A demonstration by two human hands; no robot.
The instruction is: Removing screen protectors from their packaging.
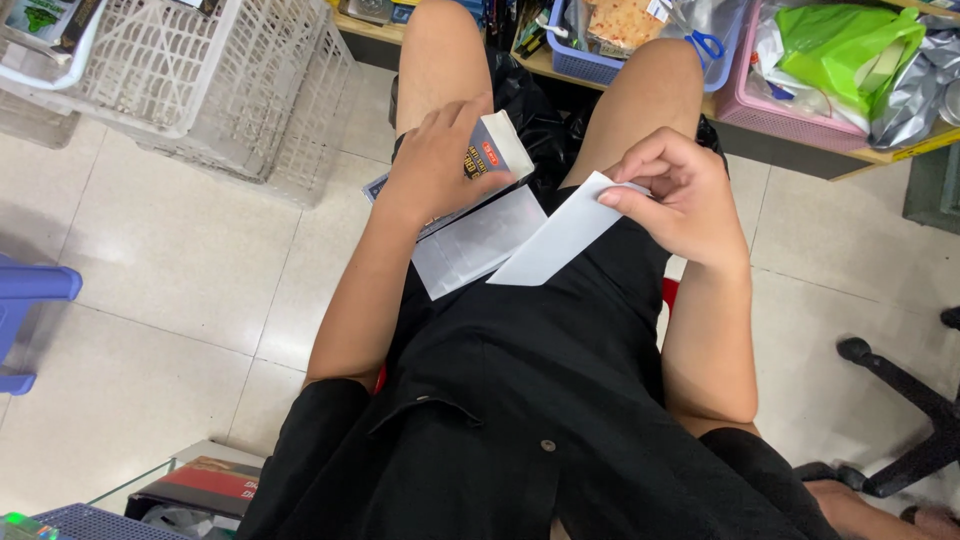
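A white envelope (560, 240) lies over the lap, pinched at its upper corner by the right hand (675, 195). The left hand (435, 160) grips a small box (495, 150) with a clear sleeve (478, 243) just beside it. White baskets (200, 80) stand on the floor (160, 300).

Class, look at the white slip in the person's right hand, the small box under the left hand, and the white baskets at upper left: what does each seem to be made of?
White slip: likely paper or thin card, matte, flat with crisp straight edges.
Small box: looks like printed cardboard, slightly glossy, with folded edges.
White baskets: probably moulded plastic, with a regular open lattice and a dull sheen.
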